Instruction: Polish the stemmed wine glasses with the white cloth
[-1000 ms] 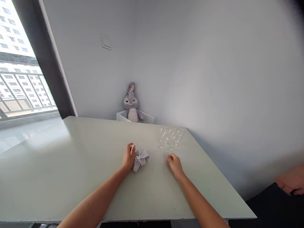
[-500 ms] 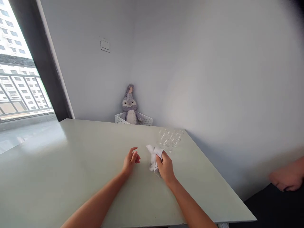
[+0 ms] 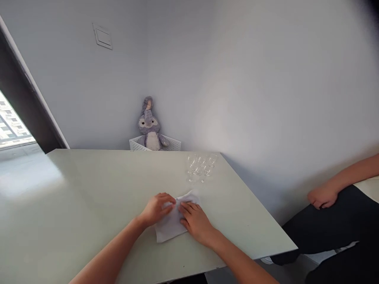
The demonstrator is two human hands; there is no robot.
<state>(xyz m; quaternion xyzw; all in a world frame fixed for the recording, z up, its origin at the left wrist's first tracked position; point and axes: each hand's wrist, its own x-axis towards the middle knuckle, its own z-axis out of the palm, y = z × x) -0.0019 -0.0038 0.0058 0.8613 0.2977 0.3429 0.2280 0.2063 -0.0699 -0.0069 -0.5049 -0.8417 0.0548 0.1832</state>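
Observation:
A white cloth (image 3: 169,228) lies spread on the table, a little creased along its far edge. My right hand (image 3: 196,221) rests on the cloth's right part with its fingers stretched out, palm down. Over the cloth's left part is my left hand (image 3: 157,209), fingers loosely bent and apart, with nothing visible in it. Beyond both hands, several clear stemmed glasses (image 3: 201,165) stand in a group near the table's far right corner; their outlines overlap.
The pale table (image 3: 112,181) ends at a slanting right edge beside the wall. Behind it, a grey plush rabbit (image 3: 152,138) sits in a white perforated basket (image 3: 175,144). At the right, another person's hand (image 3: 324,196) rests on a dark-clothed leg.
The cloth was bunched in my right hand and is now laid out on the table. My left hand has moved onto it. The view has turned right, showing more of the other person.

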